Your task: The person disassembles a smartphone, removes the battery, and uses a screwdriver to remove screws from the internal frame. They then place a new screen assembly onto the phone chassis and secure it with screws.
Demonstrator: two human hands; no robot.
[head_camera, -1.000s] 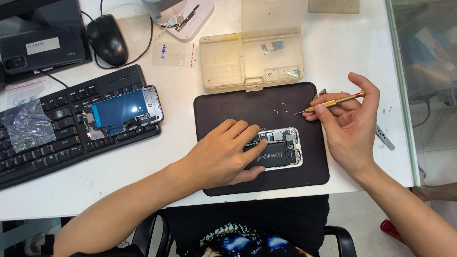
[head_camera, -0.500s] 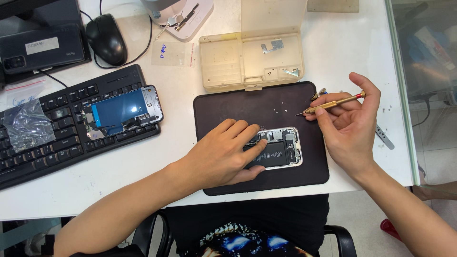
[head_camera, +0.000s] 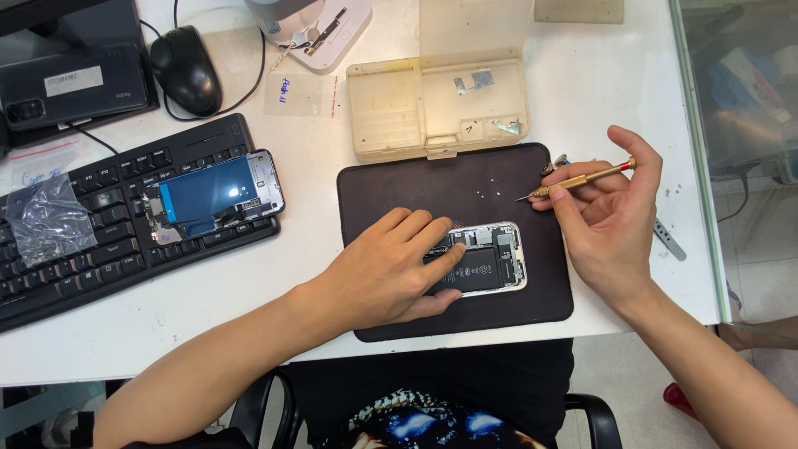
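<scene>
The left hand (head_camera: 391,270) lies flat, fingers together, on the opened phone (head_camera: 486,259) on the dark mat (head_camera: 399,187); the right hand (head_camera: 611,216) pinches a brass screwdriver (head_camera: 582,179).

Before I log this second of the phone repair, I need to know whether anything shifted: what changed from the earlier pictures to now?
Nothing visibly changed. The left hand still rests on the opened phone on the dark mat, and the right hand still holds the brass screwdriver above the mat, tip pointing left. The keyboard, screen part and parts box stayed put.
</scene>
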